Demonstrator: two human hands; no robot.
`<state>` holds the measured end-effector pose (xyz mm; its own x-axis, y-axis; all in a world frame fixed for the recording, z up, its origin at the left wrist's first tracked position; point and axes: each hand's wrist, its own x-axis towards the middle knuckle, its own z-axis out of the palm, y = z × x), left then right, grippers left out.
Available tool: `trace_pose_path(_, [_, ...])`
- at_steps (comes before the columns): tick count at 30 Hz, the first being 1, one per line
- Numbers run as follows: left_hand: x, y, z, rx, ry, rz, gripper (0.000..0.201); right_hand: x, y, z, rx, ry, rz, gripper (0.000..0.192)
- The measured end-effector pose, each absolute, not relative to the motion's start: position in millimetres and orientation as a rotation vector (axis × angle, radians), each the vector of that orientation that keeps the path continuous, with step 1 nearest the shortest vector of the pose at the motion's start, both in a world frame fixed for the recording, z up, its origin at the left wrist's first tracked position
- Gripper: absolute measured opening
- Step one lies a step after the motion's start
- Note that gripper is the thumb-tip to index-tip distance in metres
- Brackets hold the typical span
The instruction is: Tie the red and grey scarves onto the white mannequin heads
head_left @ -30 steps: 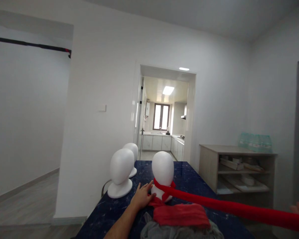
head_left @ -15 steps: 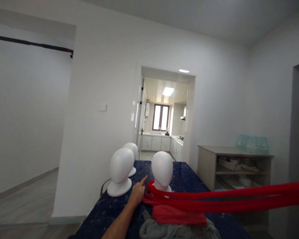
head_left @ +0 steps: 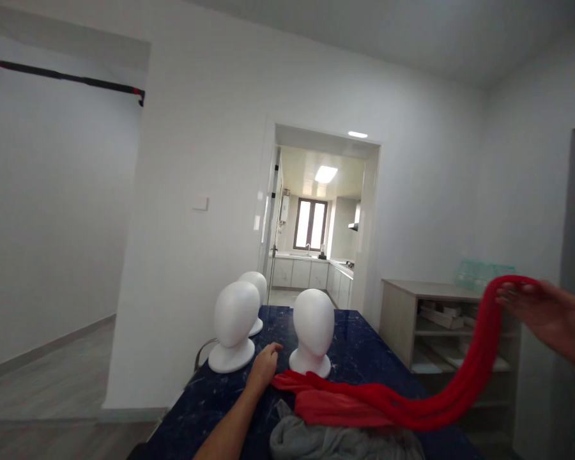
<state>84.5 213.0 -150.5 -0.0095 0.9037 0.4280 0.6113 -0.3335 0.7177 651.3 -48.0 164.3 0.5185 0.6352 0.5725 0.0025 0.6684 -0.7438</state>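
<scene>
A long red scarf (head_left: 412, 409) runs from the table up to the right in a loose curve. My right hand (head_left: 536, 306) has its fingers closed on the raised part, at the right of the view. Over the table, my left hand (head_left: 266, 363) has its fingers curled in. The scarf's left end lies against that hand's thumb side; whether the fingers grip it is hidden. Just beyond stands a white mannequin head (head_left: 313, 322). To the left is a second mannequin head (head_left: 236, 316), with a third mannequin head (head_left: 256, 287) partly behind it. Under the red scarf lies grey cloth (head_left: 311, 441).
The dark blue marbled table (head_left: 359, 338) stretches toward a doorway with a kitchen beyond. At right stands a wooden shelf unit (head_left: 397, 313) with teal-wrapped bottles (head_left: 482, 273) on top. A switch plate (head_left: 200, 204) is on the white wall.
My right hand has come into view at the right, lifting the red scarf. The scarf went from stretched nearly straight to sagging. My left index finger has curled in from pointing out.
</scene>
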Motion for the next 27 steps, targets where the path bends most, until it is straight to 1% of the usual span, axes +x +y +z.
trace_pose_path(2, [84.5, 210.9, -149.2, 1.947, 1.572, 1.263, 0.043, 619.8, -17.6, 156.9, -0.780, -1.051, 0.712, 0.040])
trace_pose_path(5, [84.3, 208.3, -148.1, 1.939, 1.572, 1.256, 0.042, 546.1, 16.1, 125.1, -0.771, -1.191, 0.913, 0.029])
trace_pose_path(6, [84.1, 208.0, -148.0, 1.935, 1.575, 1.252, 0.042, 517.8, 25.4, 110.9, -0.794, -1.237, 0.964, 0.030])
trace_pose_path(8, [83.8, 208.1, -148.5, 1.931, 1.576, 1.244, 0.040, 460.9, 42.1, 78.5, -0.890, -1.329, 1.030, 0.039])
trace_pose_path(11, [83.7, 209.5, -150.0, 1.943, 1.563, 1.231, 0.038, 383.7, 58.9, 21.2, -1.002, -1.466, 1.092, 0.046])
trace_pose_path(13, [84.4, 209.7, -150.7, 1.967, 1.543, 1.226, 0.037, 343.8, 60.2, -19.1, -1.039, -1.602, 1.137, 0.047])
trace_pose_path(15, [86.0, 208.3, -151.1, 2.001, 1.516, 1.224, 0.037, 318.5, 53.8, -56.2, -1.114, -1.844, 1.100, 0.055])
trace_pose_path(16, [87.1, 206.9, -151.2, 2.022, 1.498, 1.222, 0.037, 312.5, 49.4, -72.6, -1.130, -1.987, 0.995, 0.061])
trace_pose_path(18, [89.3, 203.3, -151.6, 2.062, 1.463, 1.216, 0.045, 314.1, 43.0, -101.4, -1.186, -2.206, 0.622, 0.069])
trace_pose_path(21, [91.4, 199.0, -153.6, 2.149, 1.382, 1.160, 0.069, 343.6, 47.7, -139.6, -1.282, -2.374, 0.014, 0.084])
trace_pose_path(22, [91.5, 198.9, -154.7, 2.177, 1.348, 1.132, 0.078, 357.1, 52.8, -152.3, -1.266, -2.422, -0.145, 0.089])
trace_pose_path(23, [91.7, 199.8, -155.8, 2.197, 1.316, 1.107, 0.085, 370.6, 58.6, -164.9, -1.202, -2.465, -0.295, 0.091])
trace_pose_path(25, [92.9, 205.0, -157.6, 2.187, 1.274, 1.086, 0.094, 394.0, 69.6, -188.5, -1.011, -2.468, -0.603, 0.080])
trace_pose_path(27, [98.1, 213.3, -157.9, 2.111, 1.275, 1.112, 0.101, 408.8, 76.2, -207.1, -0.893, -2.350, -0.868, 0.071])
